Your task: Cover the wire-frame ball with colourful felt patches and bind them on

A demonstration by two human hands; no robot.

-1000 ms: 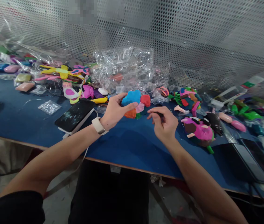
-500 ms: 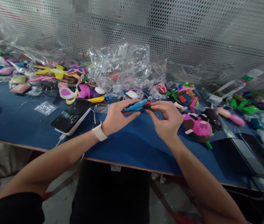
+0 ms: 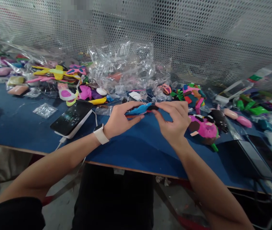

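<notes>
Above the blue table [image 3: 136, 150], my left hand [image 3: 121, 119] is closed around a blue clay figure [image 3: 139, 109] with some red on its underside. At the figure's right end is a black clay piece [image 3: 152, 108]. My right hand [image 3: 173, 121] pinches this black part between thumb and fingers. The figure's far side and much of its left end are hidden by my fingers. A pale-banded watch [image 3: 101, 134] sits on my left wrist.
A phone on a white block [image 3: 72, 118] lies left, cabled. Behind are crumpled clear bags [image 3: 124, 67] and colourful clay shapes [image 3: 59, 72]. A pink clay figure [image 3: 204, 129], a bottle [image 3: 244, 84] and dark phones [image 3: 253, 156] lie right. A perforated metal panel [image 3: 136, 25] stands behind.
The blue figure has turned slightly in my hands, and the black part at its right end shows more. My right fingers have shifted on it. The view has moved a little.
</notes>
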